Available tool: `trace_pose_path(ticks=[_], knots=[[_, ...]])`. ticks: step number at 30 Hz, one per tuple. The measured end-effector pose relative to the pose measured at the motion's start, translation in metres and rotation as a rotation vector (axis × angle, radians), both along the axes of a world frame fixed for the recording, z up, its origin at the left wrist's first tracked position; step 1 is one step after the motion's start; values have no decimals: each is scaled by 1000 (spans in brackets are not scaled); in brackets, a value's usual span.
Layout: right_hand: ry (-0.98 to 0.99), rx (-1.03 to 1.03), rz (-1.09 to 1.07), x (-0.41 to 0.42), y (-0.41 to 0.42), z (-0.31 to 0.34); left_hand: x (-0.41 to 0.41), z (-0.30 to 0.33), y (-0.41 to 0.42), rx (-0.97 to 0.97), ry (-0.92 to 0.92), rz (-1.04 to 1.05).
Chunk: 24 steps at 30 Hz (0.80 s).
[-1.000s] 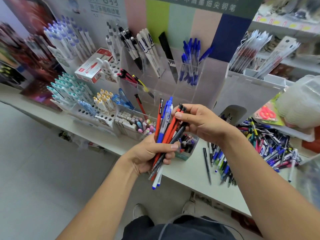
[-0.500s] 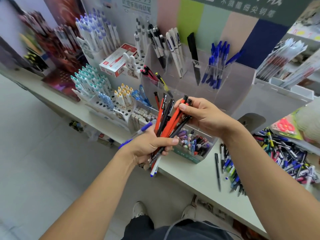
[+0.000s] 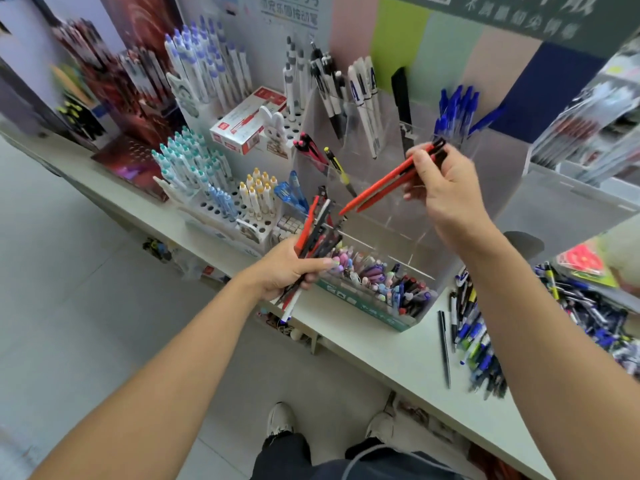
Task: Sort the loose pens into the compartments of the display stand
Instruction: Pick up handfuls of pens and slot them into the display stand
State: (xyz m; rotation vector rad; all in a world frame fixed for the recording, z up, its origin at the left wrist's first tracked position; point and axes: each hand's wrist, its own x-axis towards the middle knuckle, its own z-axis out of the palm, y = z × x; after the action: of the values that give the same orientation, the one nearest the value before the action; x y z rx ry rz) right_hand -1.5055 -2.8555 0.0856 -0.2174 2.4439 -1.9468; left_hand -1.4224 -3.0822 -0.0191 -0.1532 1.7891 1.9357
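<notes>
My left hand [image 3: 287, 268] grips a bundle of mixed pens [image 3: 317, 233], red, black and white, held upright over the counter edge. My right hand [image 3: 440, 181] holds a few red pens [image 3: 384, 183] by their black clip ends, tips slanting down to the left, in front of the clear acrylic display stand [image 3: 498, 181]. The stand's compartments hold blue pens [image 3: 453, 114], white pens [image 3: 363, 95], a black pen [image 3: 401, 102] and pink and yellow pens [image 3: 323, 155]. A heap of loose pens [image 3: 588, 313] lies on the counter at the right.
A green-fronted bin of small pens [image 3: 381, 282] sits under my hands. Peg racks with teal, yellow and white pens [image 3: 194, 164] stand at the left, beside a red-and-white box [image 3: 247, 121]. A single black pen [image 3: 444, 348] lies on the counter [image 3: 381, 344].
My right hand has pulled the red pens out of the bundle and lifted them up and right toward the acrylic stand. The left hand's bundle is thinner and lower.
</notes>
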Motion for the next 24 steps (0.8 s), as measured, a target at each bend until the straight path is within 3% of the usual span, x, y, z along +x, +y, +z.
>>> trace_pose_path(ticks=[2,7,11,21,24], knots=[[90,117,56,-5,-11,9,5,-4,-7,86,-13,149],[274,634,190,-22,-67,0,16,-10,-23,149,-27,355],[194,933,316,-30,-101,-18,25,-17,-39,162,-35,432],[96,1127,173,-13,-116,-36,65,-22,-73,226,-91,636],[204,1182,103,6,-125,-28,84,-26,-86,233,-89,738]])
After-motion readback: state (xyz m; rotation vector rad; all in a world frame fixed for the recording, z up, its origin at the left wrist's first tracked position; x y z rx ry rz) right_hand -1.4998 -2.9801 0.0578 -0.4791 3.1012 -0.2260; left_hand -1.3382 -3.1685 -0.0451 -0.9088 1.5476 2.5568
